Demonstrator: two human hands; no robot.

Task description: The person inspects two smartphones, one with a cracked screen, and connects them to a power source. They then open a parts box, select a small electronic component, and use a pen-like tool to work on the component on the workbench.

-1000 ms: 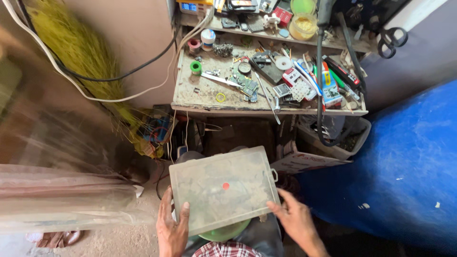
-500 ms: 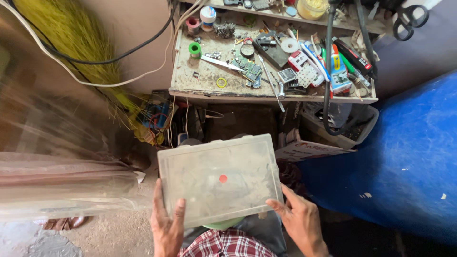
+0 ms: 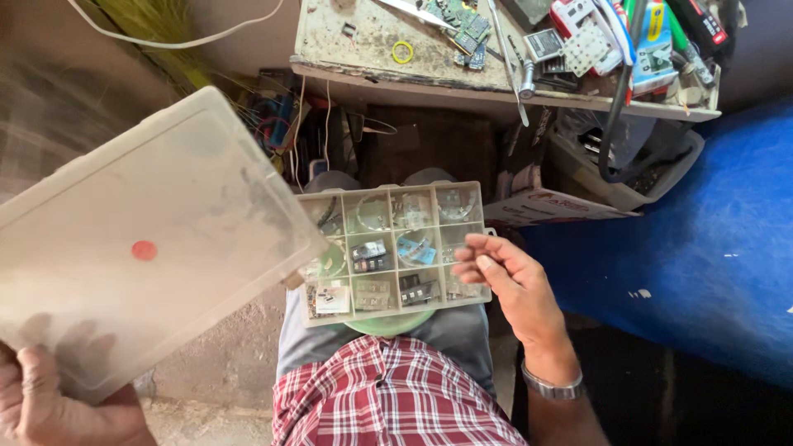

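Translucent lid with red dot: lifted clear, tilted, up and to the left of the lap, pinched at its near corner by left hand, fingers closed on it
Compartment box: uncovered, resting on lap, long axis side to side, below counter edge
Right hand: holding nothing, fingers curled, touching box's right edge, far nearer the compartments than the left

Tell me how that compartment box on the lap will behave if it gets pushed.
The compartment box probably tips easily: it rests on the knees over a green dish, not a flat surface. Open-topped, it would likely spill its small parts. It looks like thin, light plastic, so the right hand could shift it readily.
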